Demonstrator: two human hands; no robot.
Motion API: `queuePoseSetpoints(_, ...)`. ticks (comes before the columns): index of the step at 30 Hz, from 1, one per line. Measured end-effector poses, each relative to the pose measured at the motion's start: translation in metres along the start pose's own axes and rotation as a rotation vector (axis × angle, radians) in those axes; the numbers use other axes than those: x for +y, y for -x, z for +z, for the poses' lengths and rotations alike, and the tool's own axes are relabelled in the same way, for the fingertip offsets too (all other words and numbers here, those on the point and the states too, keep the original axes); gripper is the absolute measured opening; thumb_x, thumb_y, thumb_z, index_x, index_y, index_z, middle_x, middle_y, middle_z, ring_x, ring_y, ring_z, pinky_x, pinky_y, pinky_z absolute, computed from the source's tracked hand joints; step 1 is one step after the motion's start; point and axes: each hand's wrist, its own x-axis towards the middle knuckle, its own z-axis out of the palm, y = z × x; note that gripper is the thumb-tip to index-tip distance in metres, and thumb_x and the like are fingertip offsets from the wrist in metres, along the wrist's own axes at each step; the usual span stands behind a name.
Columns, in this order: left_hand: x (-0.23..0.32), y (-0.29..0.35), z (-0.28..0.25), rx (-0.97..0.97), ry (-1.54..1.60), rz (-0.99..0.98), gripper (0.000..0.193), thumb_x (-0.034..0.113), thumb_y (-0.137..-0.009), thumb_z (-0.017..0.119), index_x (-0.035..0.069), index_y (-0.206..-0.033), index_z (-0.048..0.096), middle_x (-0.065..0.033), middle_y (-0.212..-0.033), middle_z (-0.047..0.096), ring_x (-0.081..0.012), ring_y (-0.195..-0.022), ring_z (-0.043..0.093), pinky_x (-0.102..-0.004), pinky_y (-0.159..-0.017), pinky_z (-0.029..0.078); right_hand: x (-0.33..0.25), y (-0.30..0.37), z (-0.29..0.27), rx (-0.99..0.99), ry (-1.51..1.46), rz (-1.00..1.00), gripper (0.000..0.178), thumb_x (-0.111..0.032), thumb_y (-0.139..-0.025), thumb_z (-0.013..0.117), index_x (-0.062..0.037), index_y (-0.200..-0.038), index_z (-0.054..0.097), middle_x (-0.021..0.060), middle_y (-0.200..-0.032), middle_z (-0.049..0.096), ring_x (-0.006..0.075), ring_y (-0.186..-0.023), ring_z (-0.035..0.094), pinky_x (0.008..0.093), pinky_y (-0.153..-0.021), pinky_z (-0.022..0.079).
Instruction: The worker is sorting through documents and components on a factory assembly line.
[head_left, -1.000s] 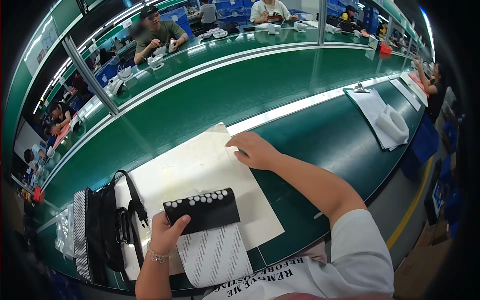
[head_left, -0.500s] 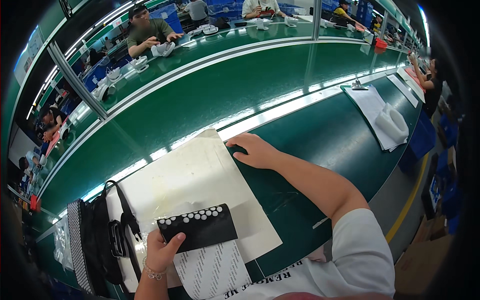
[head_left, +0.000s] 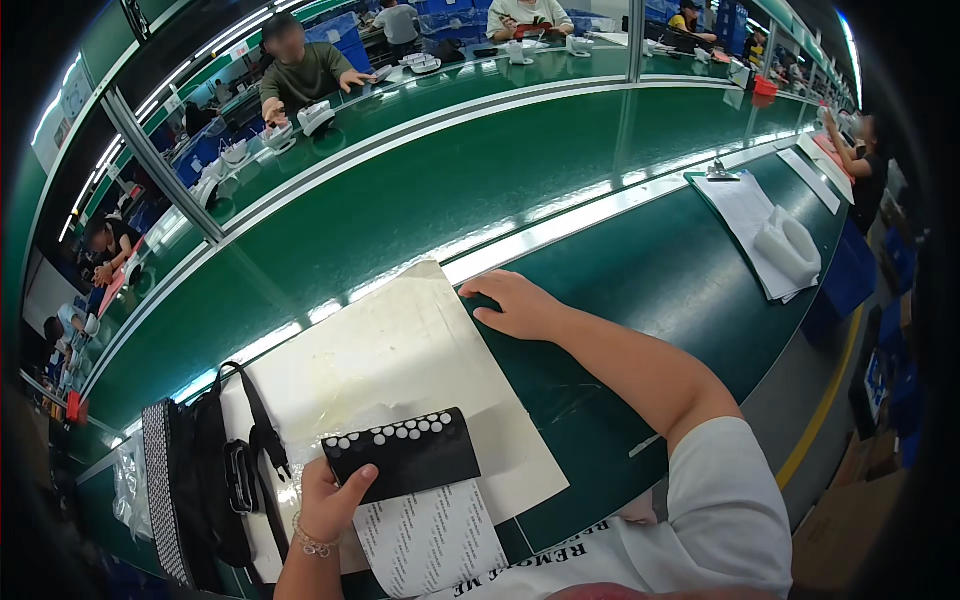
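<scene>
My left hand (head_left: 332, 502) grips a folded black sheet (head_left: 405, 468) by its left end, thumb on top. White round dots line the sheet's upper edge. Below it, a white printed backing paper (head_left: 432, 540) hangs toward my body; whether the two are one piece, I cannot tell. Under them lies a large cream board (head_left: 400, 340) on the green table. My right hand (head_left: 515, 305) rests on the table by the board's upper right corner, fingers loosely bent, thumb apart, with nothing seen in it.
Left of the board lie a black strapped bag (head_left: 210, 480) and clear plastic (head_left: 130, 490). A clipboard (head_left: 735, 225) with papers and a white curved part (head_left: 787, 245) sits at the right. Beyond the green conveyor belt (head_left: 480, 170), other people sit among white parts.
The person across the belt has set a white part down and moved a hand to the left. My hands keep their places; the whole view has shifted slightly.
</scene>
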Motion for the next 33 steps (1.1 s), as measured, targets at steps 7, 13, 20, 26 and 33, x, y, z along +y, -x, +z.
queuePoseSetpoints(7,-0.0030,0.0000,-0.0011,0.001,-0.001,0.013,0.023,0.013,-0.080,0.065,-0.005,-0.095,0.060,-0.0032,-0.088,0.062,-0.0086,-0.077,0.055,-0.0237,-0.070,0.045,-0.0015,-0.0007,0.0002,-0.016,-0.004,0.018,0.032,-0.012,-0.078,0.056,-0.0069,-0.109,0.053,0.0087,-0.104,0.056,0.0255,-0.103,0.050,0.0356,-0.090,0.039)
queuePoseSetpoints(13,-0.0023,0.0007,-0.0005,-0.003,0.008,0.003,0.023,0.012,-0.080,0.065,-0.005,-0.096,0.060,-0.0042,-0.089,0.063,-0.0091,-0.078,0.055,-0.0241,-0.071,0.045,-0.0018,0.0006,-0.0004,-0.015,0.000,0.011,0.032,-0.012,-0.078,0.056,-0.0064,-0.109,0.052,0.0091,-0.103,0.056,0.0259,-0.102,0.051,0.0361,-0.090,0.039)
queuePoseSetpoints(20,0.0001,-0.0002,0.0051,0.044,-0.001,0.037,0.022,0.017,-0.079,0.067,-0.003,-0.081,0.060,0.0022,-0.070,0.056,-0.0044,-0.063,0.047,-0.0199,-0.054,0.039,-0.0002,-0.0005,0.0001,-0.023,-0.013,0.014,0.032,-0.012,-0.078,0.055,-0.0056,-0.110,0.053,0.0095,-0.104,0.057,0.0260,-0.103,0.051,0.0358,-0.091,0.039)
queuePoseSetpoints(26,0.0013,0.0000,0.0039,0.036,-0.012,0.032,0.022,0.016,-0.079,0.067,-0.004,-0.083,0.060,0.0012,-0.073,0.058,-0.0048,-0.065,0.048,-0.0202,-0.056,0.041,-0.0013,-0.0002,-0.0005,0.013,0.001,-0.006,0.033,-0.011,-0.077,0.056,-0.0052,-0.110,0.054,0.0101,-0.103,0.059,0.0265,-0.101,0.053,0.0354,-0.089,0.042)
queuePoseSetpoints(33,0.0001,0.0001,0.0052,0.036,0.028,0.032,0.021,0.015,-0.079,0.066,-0.004,-0.085,0.060,0.0004,-0.074,0.059,-0.0053,-0.066,0.050,-0.0206,-0.057,0.042,-0.0007,-0.0004,0.0000,0.005,-0.003,0.012,0.033,-0.011,-0.077,0.056,-0.0061,-0.110,0.054,0.0103,-0.104,0.058,0.0268,-0.102,0.052,0.0356,-0.089,0.041)
